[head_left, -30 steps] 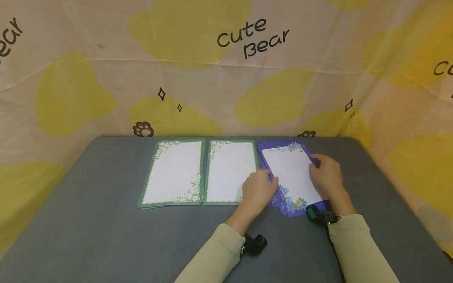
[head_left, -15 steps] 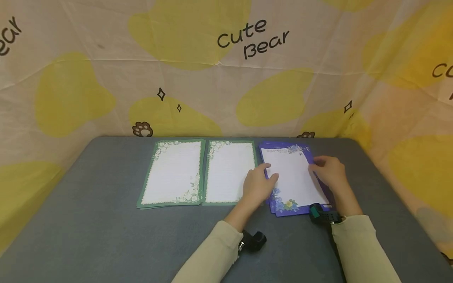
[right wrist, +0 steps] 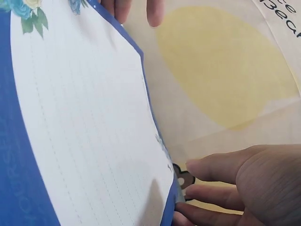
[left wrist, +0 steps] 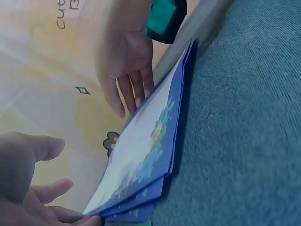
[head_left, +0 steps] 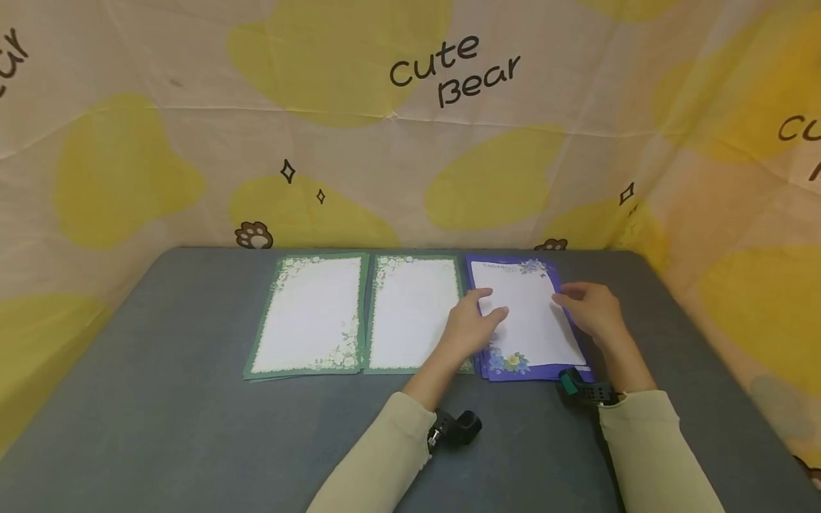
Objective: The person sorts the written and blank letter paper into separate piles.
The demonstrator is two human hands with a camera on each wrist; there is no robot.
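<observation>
A stack of purple-blue bordered sheets of writing paper [head_left: 529, 313], with blue flowers at two corners, lies at the right of the row in the head view. My left hand [head_left: 467, 329] is at its left edge, thumb and index finger spread apart; in the left wrist view its lower fingers touch the stack's edge. My right hand [head_left: 596, 312] is at the right edge, with its lower fingers against the paper in the right wrist view and the thumb apart. The sheets are slightly fanned at the lower left corner.
Two stacks of green-bordered sheets lie to the left, the middle stack [head_left: 413, 306] partly under my left forearm and the far left stack [head_left: 308, 313] beside it. The grey table [head_left: 192, 427] meets a patterned cloth [head_left: 359, 142] at the back.
The top purple-bordered sheets have turned from a slant to nearly straight and line up more closely with those below. Both hands have stayed at the stack's sides, shifting slightly.
</observation>
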